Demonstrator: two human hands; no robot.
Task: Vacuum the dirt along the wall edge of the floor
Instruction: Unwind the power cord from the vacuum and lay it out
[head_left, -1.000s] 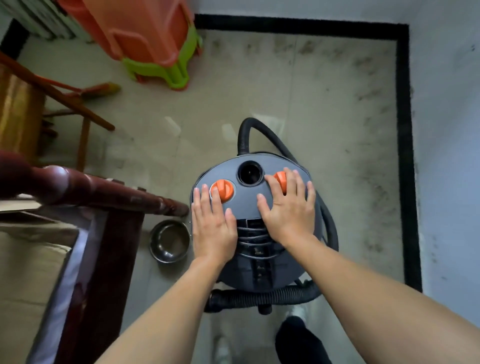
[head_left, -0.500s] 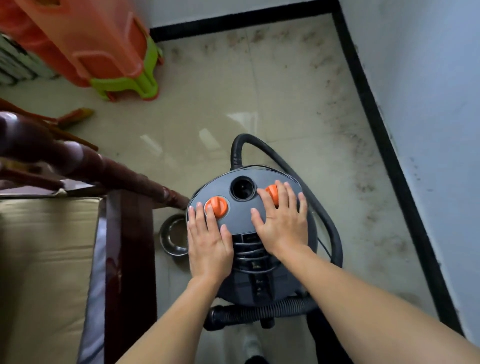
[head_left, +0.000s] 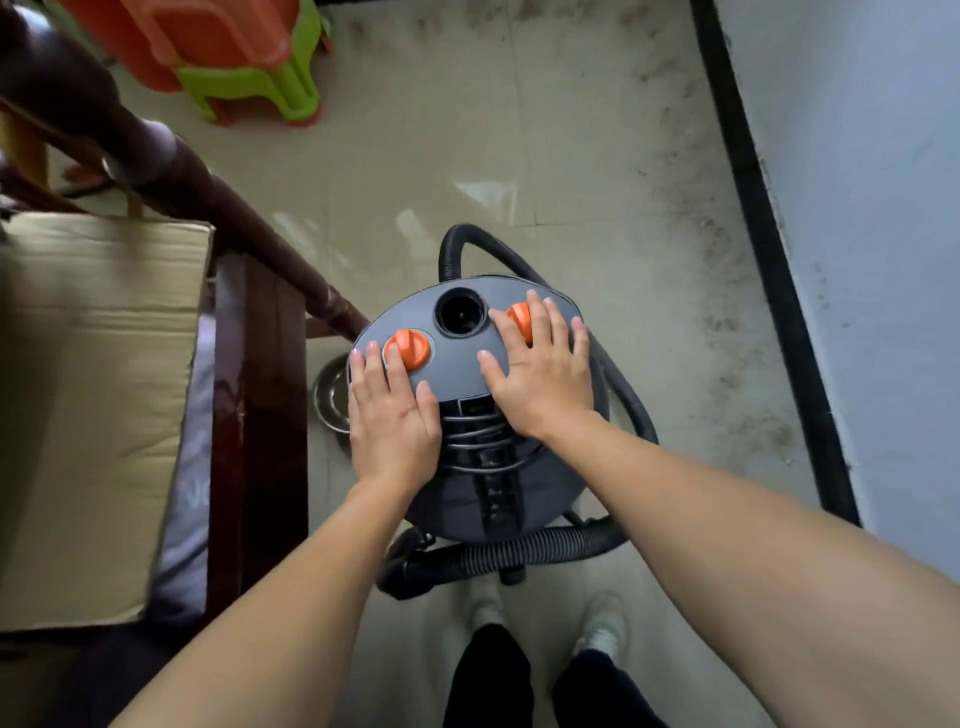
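Note:
A round dark-grey canister vacuum (head_left: 457, 358) stands on the tiled floor in front of my feet. Its top has a round port and two orange knobs; the left knob (head_left: 410, 349) shows fully, the right knob (head_left: 519, 318) is half covered. My left hand (head_left: 392, 415) lies flat on the lid, fingertips beside the left knob. My right hand (head_left: 543, 374) lies flat too, fingers over the right knob. A black ribbed hose (head_left: 514, 556) loops round the canister. Dark dirt (head_left: 727, 291) speckles the floor along the black skirting (head_left: 769, 249) of the right wall.
A dark wooden chair frame (head_left: 260, 415) with a beige cushion (head_left: 88, 389) stands close on the left. A steel bowl (head_left: 327, 395) lies between it and the vacuum. Stacked orange and green plastic stools (head_left: 244, 57) stand at the far left. Pale wall (head_left: 872, 208) on the right.
The view has swung toward the left and down, bringing the chair and cushion closer in frame. Both hands stay flat on the vacuum lid in the same places.

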